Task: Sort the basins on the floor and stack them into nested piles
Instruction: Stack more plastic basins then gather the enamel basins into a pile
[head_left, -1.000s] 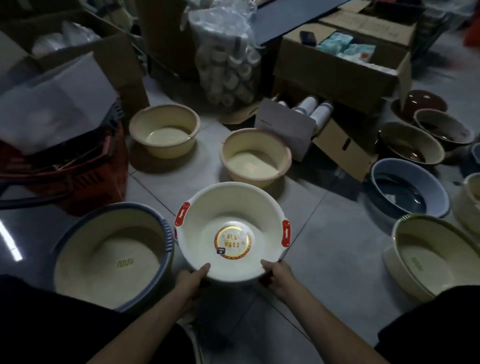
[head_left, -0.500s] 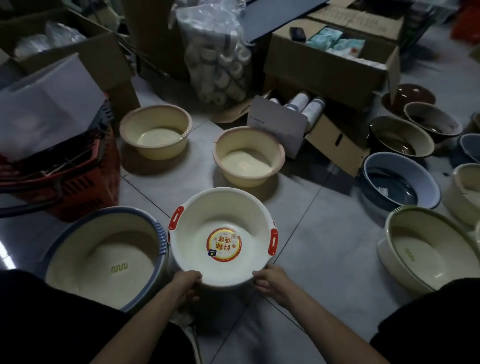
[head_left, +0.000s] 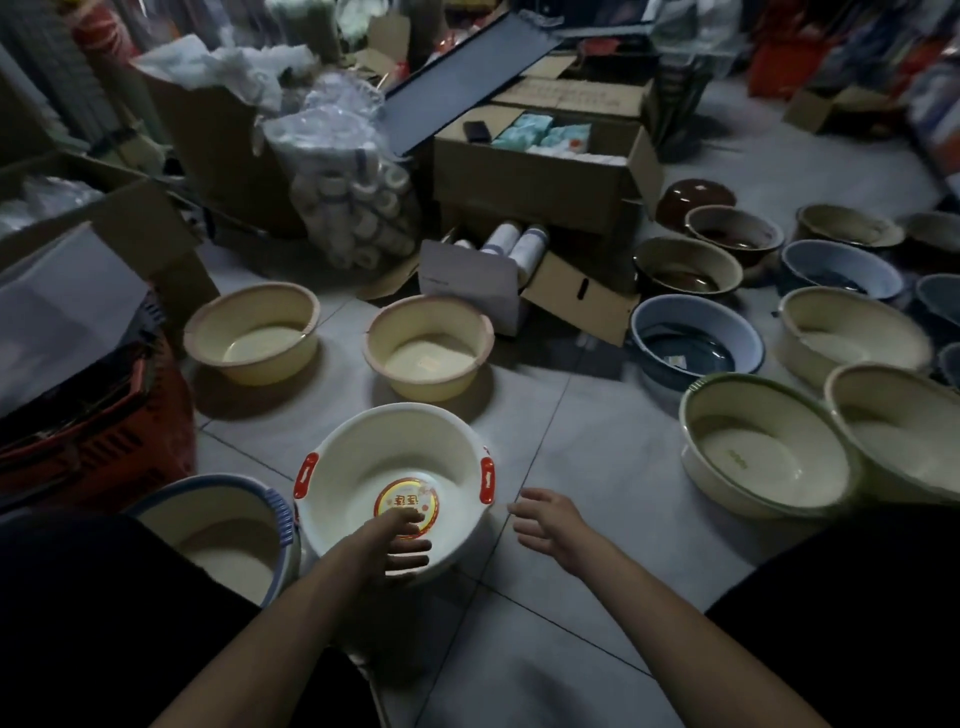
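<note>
A person's left hand (head_left: 387, 540) reaches, fingers loosely extended, over the near rim of a white basin with red handles (head_left: 363, 452), which sits on the tiled floor just beside a blue-rimmed basin (head_left: 278, 512); the right hand (head_left: 545, 519) hangs spread and empty to its right. Whether the left fingers touch it cannot be told. Weight on that rim could tip the basin, and nesting it in a mismatched neighbour could wedge it.

The left hand (head_left: 389, 543) hid part of the round red-and-yellow sticker (head_left: 408, 500) in the white plastic basin (head_left: 353, 467); its print was unreadable.
</note>
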